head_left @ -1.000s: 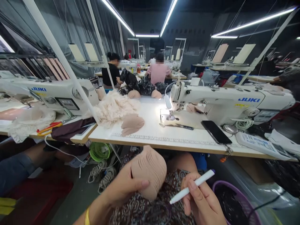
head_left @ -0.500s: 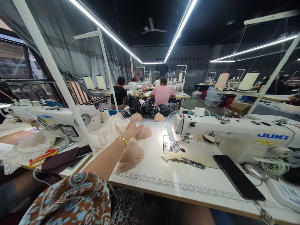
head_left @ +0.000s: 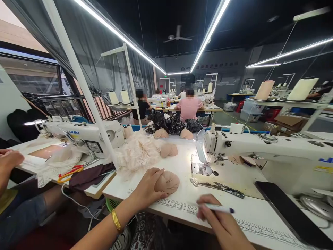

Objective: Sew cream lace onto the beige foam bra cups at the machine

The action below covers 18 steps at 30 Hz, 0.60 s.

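Note:
My left hand, with a gold bangle at its wrist, rests at the left edge of a beige moulded bra cup and grips it, the fingers partly hidden behind it. In my right hand is a white marker pen, its dark end pointing right, above the table's front ruler strip. Another beige cup lies farther back, beside a heap of cream lace. Thread snips lie between my right hand and the sewing machine.
A black phone lies at the right. Black patterned fabric is heaped at the back with more cups. At the left stands another sewing machine, with a co-worker's hand beyond it. White thread-stand poles rise nearby.
My left hand has drawn back from the farther cup to the nearer one. My right hand has come into view with the marker pen. The view has shifted left, showing a co-worker's hand.

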### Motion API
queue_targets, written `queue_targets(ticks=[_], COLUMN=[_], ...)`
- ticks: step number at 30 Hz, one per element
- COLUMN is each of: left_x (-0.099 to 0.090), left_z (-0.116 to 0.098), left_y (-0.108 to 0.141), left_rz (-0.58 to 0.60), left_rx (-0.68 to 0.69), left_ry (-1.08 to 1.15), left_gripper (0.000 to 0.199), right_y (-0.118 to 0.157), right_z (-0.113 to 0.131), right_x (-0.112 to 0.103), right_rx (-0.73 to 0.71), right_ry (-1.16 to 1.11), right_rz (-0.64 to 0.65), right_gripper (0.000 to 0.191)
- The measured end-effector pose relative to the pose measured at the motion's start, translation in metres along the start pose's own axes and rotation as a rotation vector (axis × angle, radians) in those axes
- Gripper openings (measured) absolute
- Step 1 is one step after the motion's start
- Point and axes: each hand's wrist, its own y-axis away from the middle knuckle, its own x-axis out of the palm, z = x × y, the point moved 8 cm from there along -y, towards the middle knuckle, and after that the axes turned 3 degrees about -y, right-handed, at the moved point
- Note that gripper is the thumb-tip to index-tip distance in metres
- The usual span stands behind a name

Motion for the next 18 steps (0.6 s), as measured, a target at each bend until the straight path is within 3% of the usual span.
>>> queue_targets(ticks=[3,6,12,16,18], left_x=[0.011,0.021,0.007,-0.021,-0.029], left_z=[0.009,0.02,0.024,0.01,0.005], left_y=[0.002,0.006,0.02,0.017,0.004], left_rz=[-0.005,0.015,-0.152,-0.246,-0.229], left_rx=[-0.015,0.028,0.148,0.151,0.116], left_ry=[0.007,0.007,0.061,0.147,0.149], left_gripper=[0.098,0.117,0.064,0.056,0.059], right_y=[-0.045,-0.084,-0.107,-0.105,-0.103], right_z=[0.013,0.015,0.009,0.006,0.004], right_x=[0.036,0.061,0.084,0.085,0.084], right_rx=[-0.039,-0.157,-0.223,-0.228,-0.232], right_ry=[0.049,0.142,0.193,0.182,0.172], right_rz=[0.077,0.038,0.003,-0.034,-0.056], right_gripper=[0.046,0.046,0.042,0.039,0.039])
